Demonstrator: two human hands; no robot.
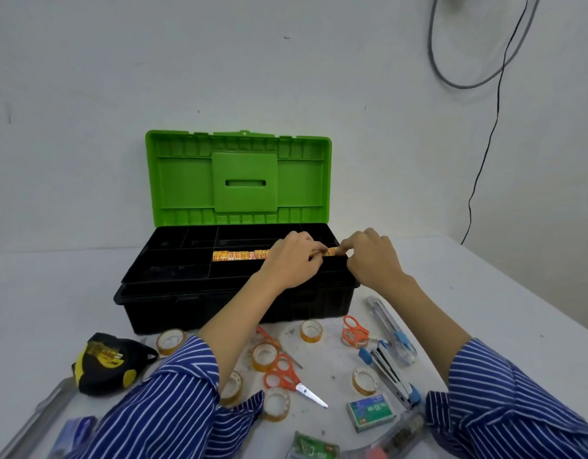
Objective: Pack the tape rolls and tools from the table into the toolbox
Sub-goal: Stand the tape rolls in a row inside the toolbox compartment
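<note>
Standing open on the white table (pixel 484 293), one black toolbox (pixel 219 293), green lid (pixel 239 180) upright against a pale wall. Two hands over its right tray compartment: left hand (pixel 294 260) and right hand (pixel 372 256), fingers curled, pinching a roll at the end of a row of orange-labelled tape rolls (pixel 239 255). On the table in front: seven loose clear tape rolls (pixel 311 331), two orange scissors (pixel 287 376), one tape measure (pixel 110 362), one stapler (pixel 390 369), one utility knife (pixel 385 318), one green staple box (pixel 370 412). Cables hang right.
</note>
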